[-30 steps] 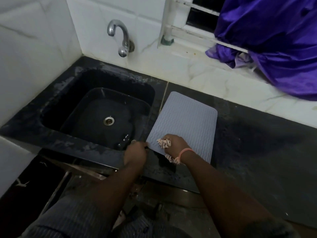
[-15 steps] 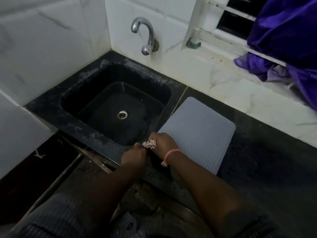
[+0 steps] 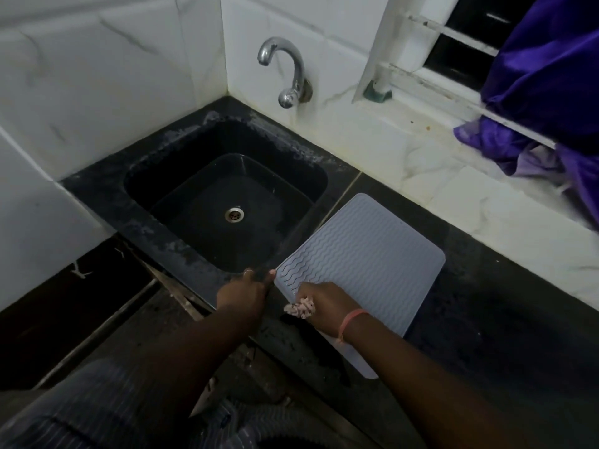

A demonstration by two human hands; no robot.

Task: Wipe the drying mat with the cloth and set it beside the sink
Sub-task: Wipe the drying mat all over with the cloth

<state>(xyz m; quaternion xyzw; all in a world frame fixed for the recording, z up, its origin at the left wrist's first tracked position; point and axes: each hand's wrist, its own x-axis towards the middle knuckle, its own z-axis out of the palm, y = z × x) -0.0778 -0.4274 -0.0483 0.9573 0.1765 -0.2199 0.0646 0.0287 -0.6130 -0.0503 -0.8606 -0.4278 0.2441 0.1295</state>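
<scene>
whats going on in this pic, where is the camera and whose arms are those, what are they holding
There is no machine here. The camera sits on a person's head and looks down, so the two arms are that person's own. The grey ribbed drying mat lies on the dark counter, just right of the black sink, under the wall tap. The left hand holds the mat's near-left corner. The right hand has a grip on a small patterned cloth at the mat's near edge. Purple fabric hangs by the window.
</scene>
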